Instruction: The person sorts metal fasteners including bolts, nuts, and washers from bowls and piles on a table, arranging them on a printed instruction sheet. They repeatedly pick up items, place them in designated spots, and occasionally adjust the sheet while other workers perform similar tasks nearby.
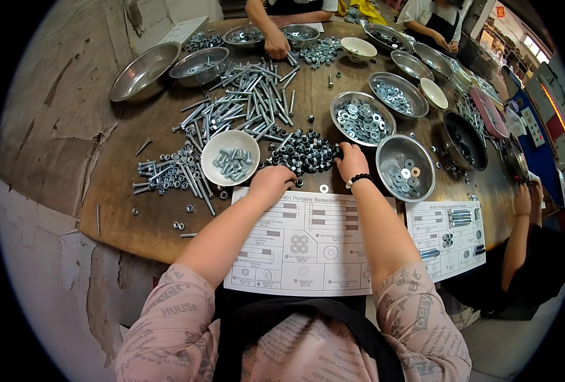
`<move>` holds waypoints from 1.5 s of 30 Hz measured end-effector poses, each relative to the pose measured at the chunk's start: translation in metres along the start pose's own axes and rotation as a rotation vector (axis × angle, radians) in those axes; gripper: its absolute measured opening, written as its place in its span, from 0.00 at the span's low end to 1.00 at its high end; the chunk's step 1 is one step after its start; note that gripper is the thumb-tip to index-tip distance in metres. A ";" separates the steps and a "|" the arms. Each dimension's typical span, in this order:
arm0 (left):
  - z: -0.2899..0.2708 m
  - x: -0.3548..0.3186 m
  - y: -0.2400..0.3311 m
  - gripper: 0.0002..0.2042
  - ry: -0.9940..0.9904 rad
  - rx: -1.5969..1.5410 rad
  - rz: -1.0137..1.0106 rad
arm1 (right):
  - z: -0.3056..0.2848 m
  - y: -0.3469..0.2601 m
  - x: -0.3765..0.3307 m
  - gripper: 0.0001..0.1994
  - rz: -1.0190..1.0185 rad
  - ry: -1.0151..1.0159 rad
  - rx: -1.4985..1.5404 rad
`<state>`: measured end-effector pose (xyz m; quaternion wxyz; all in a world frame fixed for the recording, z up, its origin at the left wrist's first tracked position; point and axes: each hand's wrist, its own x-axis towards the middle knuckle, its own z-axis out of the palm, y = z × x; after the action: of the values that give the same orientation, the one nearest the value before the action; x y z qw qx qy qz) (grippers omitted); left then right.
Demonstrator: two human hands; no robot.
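In the head camera's wide fisheye view, looking down, the wearer's two forearms rise from pale pink printed sleeves at the lower edge and reach forward over a brown wooden table [114, 204]. The left forearm slants inward across a printed sheet [324, 223]; its hand, the left hand [272, 183], lies back upward with fingers bent toward the near left edge of a heap of black-and-silver nuts [305, 151]. The right forearm runs up and slightly left, and the right hand [352, 163], with a dark beaded bracelet [357, 180] at the wrist, curls inward at the heap's right edge. The hands stand apart with the heap between them, beyond the sheet. The fingertips of both are hard to make out against the nuts, so whether either hand grips one cannot be told. The left forearm covers part of the sheet's left side, and the right forearm hides part of its right side. A white bowl [231, 137] of short bolts stands just left of the heap; a steel bowl [406, 149] of washers sits near the right hand. At the far side, a co-worker's hand [277, 46] touches bolts, the person's head cut off by the frame; the right rim fades into black.
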<state>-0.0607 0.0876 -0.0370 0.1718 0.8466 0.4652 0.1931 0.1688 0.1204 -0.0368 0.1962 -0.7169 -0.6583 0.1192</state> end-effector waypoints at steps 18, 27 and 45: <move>0.000 -0.001 0.000 0.14 -0.060 -0.004 -0.176 | -0.003 0.015 -0.004 0.12 -0.095 -0.165 0.011; -0.003 0.000 0.007 0.10 -0.084 0.082 -0.100 | -0.005 0.011 -0.017 0.11 -0.156 -0.158 -0.051; 0.004 -0.027 0.101 0.08 -0.104 -0.207 0.059 | -0.124 0.069 -0.199 0.11 -0.232 -0.248 0.175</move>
<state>0.0010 0.0125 0.0024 0.2765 0.8467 0.4079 0.2010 0.2632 -0.0962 0.0260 0.1877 -0.5961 -0.7430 0.2397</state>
